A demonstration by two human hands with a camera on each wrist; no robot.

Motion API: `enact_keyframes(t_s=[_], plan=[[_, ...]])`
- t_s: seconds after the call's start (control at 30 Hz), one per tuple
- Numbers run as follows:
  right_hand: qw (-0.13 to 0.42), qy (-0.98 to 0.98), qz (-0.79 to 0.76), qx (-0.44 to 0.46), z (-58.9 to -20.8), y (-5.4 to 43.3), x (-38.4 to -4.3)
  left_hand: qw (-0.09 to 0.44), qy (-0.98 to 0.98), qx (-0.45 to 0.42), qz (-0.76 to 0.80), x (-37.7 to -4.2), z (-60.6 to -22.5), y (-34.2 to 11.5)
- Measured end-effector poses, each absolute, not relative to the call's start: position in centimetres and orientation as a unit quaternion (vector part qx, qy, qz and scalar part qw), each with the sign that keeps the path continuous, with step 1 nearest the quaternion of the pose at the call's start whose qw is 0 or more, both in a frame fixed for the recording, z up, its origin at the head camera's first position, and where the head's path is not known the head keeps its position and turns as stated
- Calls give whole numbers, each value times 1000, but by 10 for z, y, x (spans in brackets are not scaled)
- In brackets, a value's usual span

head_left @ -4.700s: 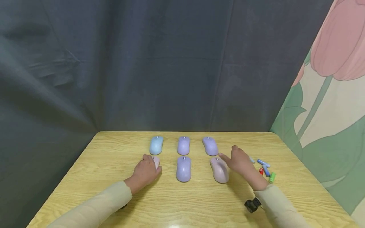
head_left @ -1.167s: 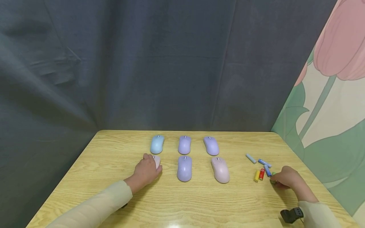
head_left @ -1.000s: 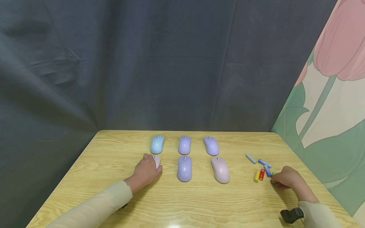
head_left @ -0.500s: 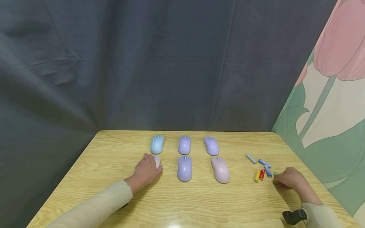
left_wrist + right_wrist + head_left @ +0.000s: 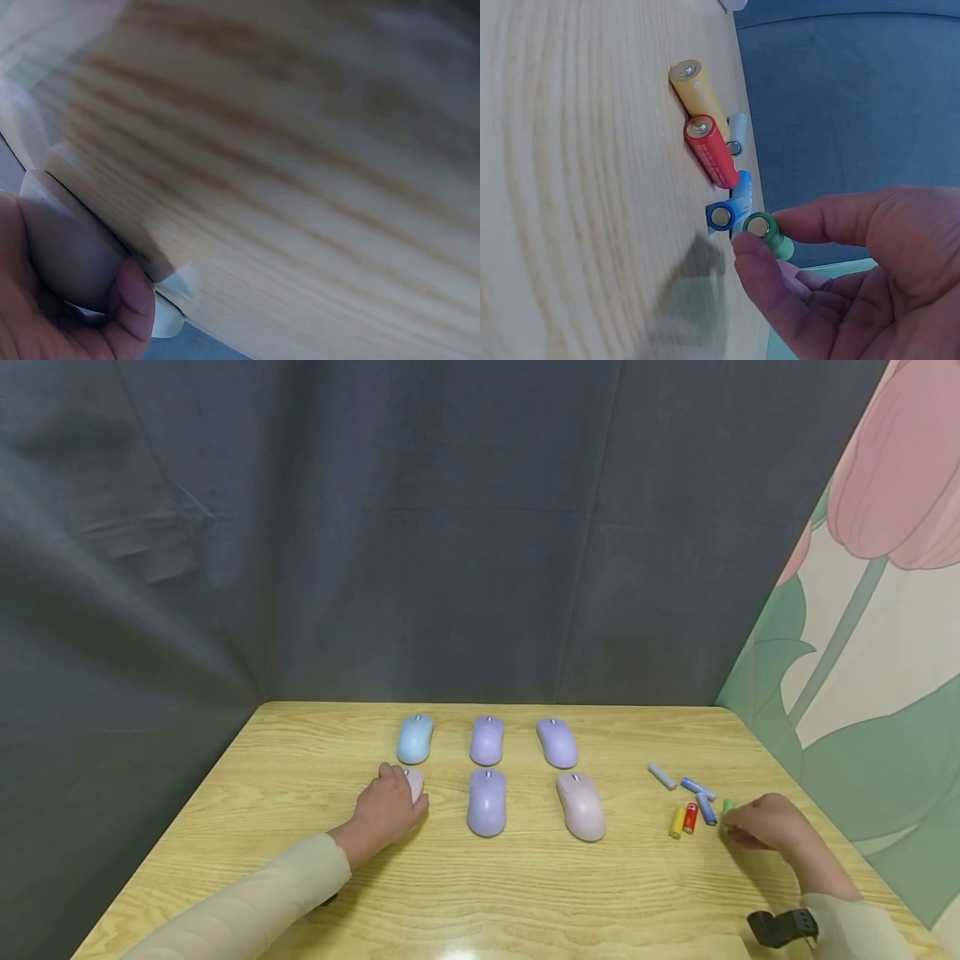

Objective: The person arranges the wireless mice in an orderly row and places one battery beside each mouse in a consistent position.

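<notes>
My left hand (image 5: 386,807) grips a pale pink computer mouse (image 5: 415,782) at the front left; most of it is hidden under the palm. In the left wrist view the thumb and fingers curl round the mouse (image 5: 71,240). At the right, my right hand (image 5: 771,822) pinches a green battery (image 5: 759,226) between thumb and forefinger. Beside that hand lie a dark blue battery (image 5: 721,217), a red battery (image 5: 712,153) and a yellow battery (image 5: 698,94). Another blue battery (image 5: 698,788) and a light blue-grey battery (image 5: 662,776) lie farther back.
Front row: a lilac mouse (image 5: 487,803) and a pink mouse (image 5: 581,807). Back row: a light blue mouse (image 5: 415,740), a purple mouse (image 5: 487,742) and a tilted purple mouse (image 5: 557,744). A dark curtain (image 5: 480,543) hangs behind the wooden table (image 5: 480,893).
My right hand has gone from beside the right pink mouse to the batteries and taken the green battery, shifting it slightly right, away from the others. My left hand stays on its mouse.
</notes>
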State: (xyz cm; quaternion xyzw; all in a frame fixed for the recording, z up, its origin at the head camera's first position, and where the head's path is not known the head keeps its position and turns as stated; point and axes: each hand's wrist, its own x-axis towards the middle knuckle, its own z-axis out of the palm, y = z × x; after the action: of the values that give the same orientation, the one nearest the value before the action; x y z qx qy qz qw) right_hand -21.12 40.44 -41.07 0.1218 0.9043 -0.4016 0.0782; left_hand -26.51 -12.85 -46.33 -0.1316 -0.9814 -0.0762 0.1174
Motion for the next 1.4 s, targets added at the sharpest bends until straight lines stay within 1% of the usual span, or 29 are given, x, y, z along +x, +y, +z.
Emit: enact_keyframes(t_s=[0.37, 0.7, 1.03, 1.4], plan=[[81, 890, -439, 93, -401, 397, -212, 110, -983, -129, -77, -265, -462, -128], [106, 853, -507, 67, -398, 386, -217, 114, -982, -136, -71, -263, -460, -129], [150, 784, -602, 16, -397, 370, -226, 114, -982, -136, -68, -263, -461, -130], [156, 733, -662, -14, -396, 350, -237, 124, -980, -139, -67, -263, -461, -128]])
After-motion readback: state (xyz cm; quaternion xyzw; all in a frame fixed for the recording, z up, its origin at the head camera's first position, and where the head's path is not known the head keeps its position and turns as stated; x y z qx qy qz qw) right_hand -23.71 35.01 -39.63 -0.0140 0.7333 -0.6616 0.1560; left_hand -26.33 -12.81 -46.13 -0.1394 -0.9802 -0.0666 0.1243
